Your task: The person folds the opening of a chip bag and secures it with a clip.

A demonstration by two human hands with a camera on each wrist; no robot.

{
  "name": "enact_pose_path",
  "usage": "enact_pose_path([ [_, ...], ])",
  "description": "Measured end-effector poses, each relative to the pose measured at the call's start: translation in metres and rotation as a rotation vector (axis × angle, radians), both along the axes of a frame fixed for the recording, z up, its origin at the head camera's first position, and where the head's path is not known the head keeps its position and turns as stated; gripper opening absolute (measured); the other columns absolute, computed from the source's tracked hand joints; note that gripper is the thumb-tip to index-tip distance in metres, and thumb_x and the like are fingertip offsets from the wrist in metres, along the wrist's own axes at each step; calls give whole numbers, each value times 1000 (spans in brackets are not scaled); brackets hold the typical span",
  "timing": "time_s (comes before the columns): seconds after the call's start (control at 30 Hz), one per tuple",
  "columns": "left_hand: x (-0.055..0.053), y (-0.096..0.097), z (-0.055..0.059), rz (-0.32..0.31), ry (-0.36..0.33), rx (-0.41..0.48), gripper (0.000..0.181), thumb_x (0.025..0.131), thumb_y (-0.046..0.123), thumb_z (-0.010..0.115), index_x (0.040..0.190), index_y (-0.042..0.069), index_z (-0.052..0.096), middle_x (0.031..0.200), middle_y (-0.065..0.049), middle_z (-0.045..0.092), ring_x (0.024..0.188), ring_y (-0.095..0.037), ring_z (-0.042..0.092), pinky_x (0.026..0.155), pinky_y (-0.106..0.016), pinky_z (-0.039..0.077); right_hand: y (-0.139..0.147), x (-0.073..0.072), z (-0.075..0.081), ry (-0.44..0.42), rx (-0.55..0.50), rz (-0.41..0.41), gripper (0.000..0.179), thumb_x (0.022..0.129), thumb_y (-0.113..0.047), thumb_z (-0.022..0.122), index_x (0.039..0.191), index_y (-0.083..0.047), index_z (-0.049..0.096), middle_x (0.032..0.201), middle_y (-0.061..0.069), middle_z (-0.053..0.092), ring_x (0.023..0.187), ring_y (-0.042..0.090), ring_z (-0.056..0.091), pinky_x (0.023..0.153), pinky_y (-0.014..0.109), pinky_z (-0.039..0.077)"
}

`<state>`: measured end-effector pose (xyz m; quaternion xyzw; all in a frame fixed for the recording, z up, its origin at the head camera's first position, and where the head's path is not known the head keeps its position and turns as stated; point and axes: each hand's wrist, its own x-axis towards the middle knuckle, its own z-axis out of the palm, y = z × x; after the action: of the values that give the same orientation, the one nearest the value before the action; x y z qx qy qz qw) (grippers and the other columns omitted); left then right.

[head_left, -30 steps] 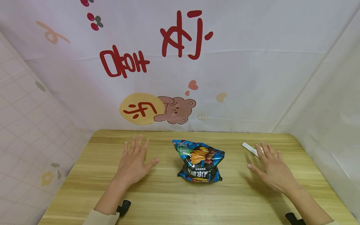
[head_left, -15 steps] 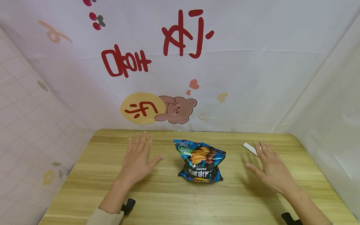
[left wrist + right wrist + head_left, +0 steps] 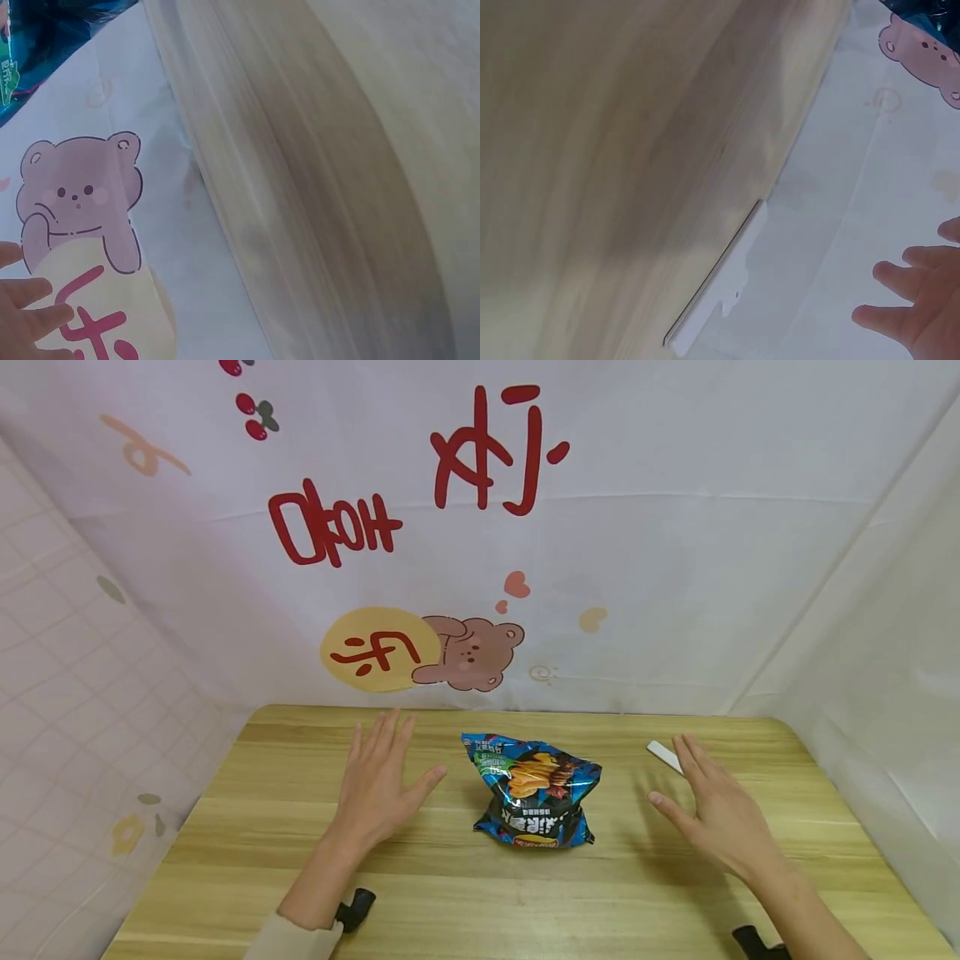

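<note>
The left hand (image 3: 378,789) and right hand (image 3: 722,817) hold nothing, fingers extended, and the glossy blue-and-black plastic snack bag (image 3: 534,789), midway between side edges of the wood-grain worktop (image 3: 525,902), could slip if pressed unevenly.

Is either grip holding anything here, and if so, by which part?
Nothing is held: the left grip and right grip are outstretched, both clear of the slim white bar and the shiny blue-and-black plastic chip bag between them.
</note>
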<state>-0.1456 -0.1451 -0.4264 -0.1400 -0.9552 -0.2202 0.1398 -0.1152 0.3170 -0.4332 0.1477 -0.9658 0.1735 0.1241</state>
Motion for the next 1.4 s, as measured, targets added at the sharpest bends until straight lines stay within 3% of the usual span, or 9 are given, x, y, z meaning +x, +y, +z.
enact_pose_path([
  [0.23,-1,5,2,-12,61,31,86,98,59,62,161,6,38,168,-19,30,156,-36,25,127,-60,4,-10,3,4,-3,-56,-13,90,101,-42,69,169,-13,17,171,18,25,138,60,41,102,75,38],
  [0.43,-2,9,4,-33,129,64,84,96,55,66,159,5,41,165,-19,36,151,-40,32,125,-62,14,-18,4,3,23,-100,-22,86,100,-38,70,168,-14,23,167,21,33,138,56,44,96,77,40],
  [0.67,-2,16,2,-54,159,101,81,95,52,67,157,6,44,162,-19,40,147,-42,39,121,-64,24,-27,7,1,16,-169,-21,81,100,-35,71,167,-16,29,162,23,40,136,55,48,92,77,43],
  [0.9,-5,24,4,-85,239,157,76,93,50,69,152,6,51,156,-18,47,139,-43,46,118,-64,29,-36,7,-1,44,-257,-9,74,97,-29,75,161,-14,40,149,21,55,129,48,56,92,73,45],
  [1.13,-8,36,6,-137,327,201,72,89,47,73,145,5,57,149,-17,55,133,-41,52,113,-64,35,-48,5,-5,94,-283,11,68,94,-23,80,153,-10,49,137,14,64,118,37,65,88,57,52],
  [1.4,-10,47,7,-167,322,226,70,88,45,76,145,6,58,147,-14,57,132,-38,54,112,-62,38,-55,1,-9,146,-312,45,59,91,-15,81,144,-3,57,130,15,69,110,32,68,83,51,57],
])
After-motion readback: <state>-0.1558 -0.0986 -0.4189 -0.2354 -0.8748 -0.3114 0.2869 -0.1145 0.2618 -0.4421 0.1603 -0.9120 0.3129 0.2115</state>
